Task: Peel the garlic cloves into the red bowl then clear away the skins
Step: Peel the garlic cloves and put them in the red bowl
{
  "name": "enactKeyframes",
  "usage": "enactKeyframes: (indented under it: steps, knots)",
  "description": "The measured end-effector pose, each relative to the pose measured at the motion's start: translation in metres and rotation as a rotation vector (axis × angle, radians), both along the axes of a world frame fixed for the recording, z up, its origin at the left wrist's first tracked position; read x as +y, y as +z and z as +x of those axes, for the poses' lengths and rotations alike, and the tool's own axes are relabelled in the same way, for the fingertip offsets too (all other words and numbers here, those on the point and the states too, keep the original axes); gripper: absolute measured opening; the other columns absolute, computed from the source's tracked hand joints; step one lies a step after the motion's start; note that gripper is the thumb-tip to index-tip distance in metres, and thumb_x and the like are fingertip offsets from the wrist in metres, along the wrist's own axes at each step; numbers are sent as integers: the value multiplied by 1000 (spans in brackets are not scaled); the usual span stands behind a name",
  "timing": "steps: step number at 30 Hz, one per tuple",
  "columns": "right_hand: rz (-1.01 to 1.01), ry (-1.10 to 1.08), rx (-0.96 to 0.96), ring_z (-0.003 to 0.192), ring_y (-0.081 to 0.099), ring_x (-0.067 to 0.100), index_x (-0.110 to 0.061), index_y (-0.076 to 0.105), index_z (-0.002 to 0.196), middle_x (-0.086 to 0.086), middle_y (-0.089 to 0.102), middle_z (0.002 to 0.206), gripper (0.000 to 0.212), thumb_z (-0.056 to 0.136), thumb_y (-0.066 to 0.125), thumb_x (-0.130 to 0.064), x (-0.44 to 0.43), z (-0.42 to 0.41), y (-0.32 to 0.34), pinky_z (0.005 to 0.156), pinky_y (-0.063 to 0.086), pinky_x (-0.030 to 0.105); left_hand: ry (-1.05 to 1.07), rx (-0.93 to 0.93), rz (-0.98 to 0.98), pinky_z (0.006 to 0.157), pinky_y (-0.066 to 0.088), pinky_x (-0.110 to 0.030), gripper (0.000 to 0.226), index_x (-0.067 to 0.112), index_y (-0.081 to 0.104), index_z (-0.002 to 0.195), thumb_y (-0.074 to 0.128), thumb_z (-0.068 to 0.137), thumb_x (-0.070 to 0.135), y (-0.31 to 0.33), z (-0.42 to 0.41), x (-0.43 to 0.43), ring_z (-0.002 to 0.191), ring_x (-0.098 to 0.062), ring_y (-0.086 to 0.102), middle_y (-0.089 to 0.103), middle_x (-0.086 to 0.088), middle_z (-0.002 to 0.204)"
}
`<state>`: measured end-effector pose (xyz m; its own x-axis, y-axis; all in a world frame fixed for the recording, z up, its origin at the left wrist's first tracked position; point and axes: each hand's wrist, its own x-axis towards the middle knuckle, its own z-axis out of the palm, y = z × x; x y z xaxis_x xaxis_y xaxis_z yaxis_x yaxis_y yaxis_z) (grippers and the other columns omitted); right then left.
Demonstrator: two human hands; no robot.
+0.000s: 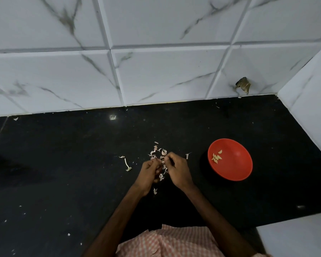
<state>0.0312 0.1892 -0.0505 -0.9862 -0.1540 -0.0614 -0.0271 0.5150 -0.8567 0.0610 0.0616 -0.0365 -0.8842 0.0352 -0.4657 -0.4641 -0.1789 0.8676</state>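
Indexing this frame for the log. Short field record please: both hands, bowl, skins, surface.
left: left hand pinches a small pale piece, likely a garlic clove
right: right hand pinches the same piece
bowl: red bowl right of the hands, peeled cloves inside, toward its left
skins: garlic skins scattered on the counter around the hands
surface: black counter, white marbled wall tiles behind

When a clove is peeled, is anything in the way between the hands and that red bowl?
Nothing visible blocks it. Between the right hand and the red bowl to its right lies bare black counter with one flat scrap of skin. The bowl is open-topped, holding only a few peeled cloves.
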Motion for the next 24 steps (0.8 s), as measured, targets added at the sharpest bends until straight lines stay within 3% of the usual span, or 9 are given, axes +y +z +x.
enactKeyframes:
  steps: [5, 9, 12, 15, 19, 24]
  knots:
    - [-33, -50, -223, 58, 49, 6, -25, 53, 65, -7, 55, 62, 41, 105, 46, -27, -6, -4, 0, 67, 45, 39, -63, 54, -86, 42, 23, -18, 36, 19, 52, 69, 43, 104, 16, 3, 2, 2, 46, -4, 28, 37, 8, 54]
    - [-232, -120, -290, 65, 57, 7, -23, 63, 71, -7, 63, 65, 36, 104, 50, -30, -2, -3, -8, 68, 47, 35, -26, 87, -114, 42, 25, -18, 34, 16, 53, 70, 45, 103, 12, -3, 2, 1, 46, -4, 30, 43, 7, 54]
    - [-213, -132, -276, 66, 56, 11, -24, 63, 77, -4, 64, 71, 28, 103, 53, -30, 0, 0, -13, 66, 46, 38, 23, 115, -187, 45, 29, -21, 40, 19, 52, 62, 49, 102, 13, -9, 0, 1, 47, -7, 35, 50, 5, 54]
    - [-228, -127, -282, 64, 58, 9, -20, 65, 85, -4, 67, 75, 22, 103, 53, -28, 2, 1, -9, 61, 47, 30, 19, 134, -221, 46, 31, -22, 40, 19, 53, 62, 48, 101, 10, -12, -1, 1, 48, -8, 38, 54, 7, 54]
    - [-354, -120, -292, 57, 58, 11, -8, 65, 95, 8, 67, 76, 15, 100, 59, -20, 0, 3, -7, 45, 43, 26, 41, 89, -131, 42, 27, -18, 40, 14, 51, 62, 45, 102, 10, -10, -1, 2, 47, -9, 35, 54, -3, 60]
    - [-386, -107, -304, 82, 66, 10, -13, 71, 106, 3, 74, 100, 16, 101, 56, -16, 5, 2, -3, 56, 50, 24, 93, 3, 31, 46, 18, -23, 44, 20, 43, 57, 42, 101, 15, -4, -1, -1, 49, -9, 32, 48, -1, 59]
